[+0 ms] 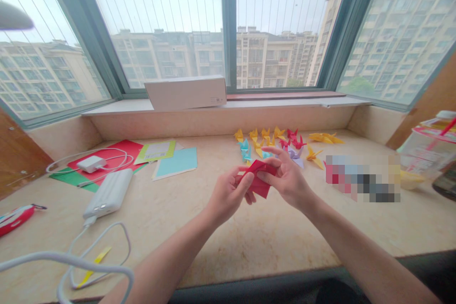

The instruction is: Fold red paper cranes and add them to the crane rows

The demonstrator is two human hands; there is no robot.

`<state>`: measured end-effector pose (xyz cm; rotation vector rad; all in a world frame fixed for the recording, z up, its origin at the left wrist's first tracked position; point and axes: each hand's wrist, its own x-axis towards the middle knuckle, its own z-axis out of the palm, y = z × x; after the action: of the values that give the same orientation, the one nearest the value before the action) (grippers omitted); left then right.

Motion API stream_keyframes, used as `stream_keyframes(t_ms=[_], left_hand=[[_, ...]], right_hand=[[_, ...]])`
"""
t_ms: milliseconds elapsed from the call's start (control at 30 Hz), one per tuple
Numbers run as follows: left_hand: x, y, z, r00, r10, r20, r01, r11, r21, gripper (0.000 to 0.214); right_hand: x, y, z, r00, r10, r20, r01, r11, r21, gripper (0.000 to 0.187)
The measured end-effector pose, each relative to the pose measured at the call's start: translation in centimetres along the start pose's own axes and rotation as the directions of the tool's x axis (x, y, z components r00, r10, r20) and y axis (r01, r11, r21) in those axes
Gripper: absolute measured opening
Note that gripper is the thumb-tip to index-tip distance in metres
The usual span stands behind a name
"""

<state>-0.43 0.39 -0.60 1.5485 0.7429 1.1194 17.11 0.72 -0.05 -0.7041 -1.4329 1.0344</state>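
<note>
The left hand (228, 191) and right hand (290, 178) are pinching red paper (262, 188), uneven thumb pressure possibly skewing its folds.

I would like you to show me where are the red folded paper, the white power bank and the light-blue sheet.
Red folded paper (262, 186): head view, its lower half.
White power bank (109, 192): head view, its upper face.
Light-blue sheet (177, 164): head view, its middle.
</note>
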Motion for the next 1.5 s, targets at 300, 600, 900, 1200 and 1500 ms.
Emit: stream_keyframes(t_ms=[300,600,900,1200,1500], left_hand=[[0.0,0.2,0.0,0.999,0.038,0.003,-0.038,0.992,0.124,0.037],[-0.1,-0.4,0.2,0.994,0.044,-0.102,-0.024,0.983,0.184,0.037],[-0.2,-0.2,1.1,1.000,-0.008,-0.009,0.008,1.000,-0.011,0.030],[-0.3,-0.6,1.0,0.987,-0.135,0.088,0.140,0.989,-0.050,0.035],[0.0,0.1,0.8,0.993,-0.118,0.029,0.121,0.985,-0.122,0.038]], right_hand=[[-0.1,-0.1,0.3,0.993,0.021,-0.113,-0.024,0.999,-0.028,0.030],[-0.1,0.2,1.1,0.988,0.129,-0.089,-0.125,0.991,0.043,0.051],[0.3,0.3,0.7,0.971,0.079,-0.225,-0.058,0.993,0.098,0.049],[-0.4,0.8,0.8,0.966,-0.125,-0.226,0.065,0.965,-0.254,0.008],[-0.2,0.5,-0.3,0.942,-0.312,0.127,0.335,0.829,-0.448,0.029]])
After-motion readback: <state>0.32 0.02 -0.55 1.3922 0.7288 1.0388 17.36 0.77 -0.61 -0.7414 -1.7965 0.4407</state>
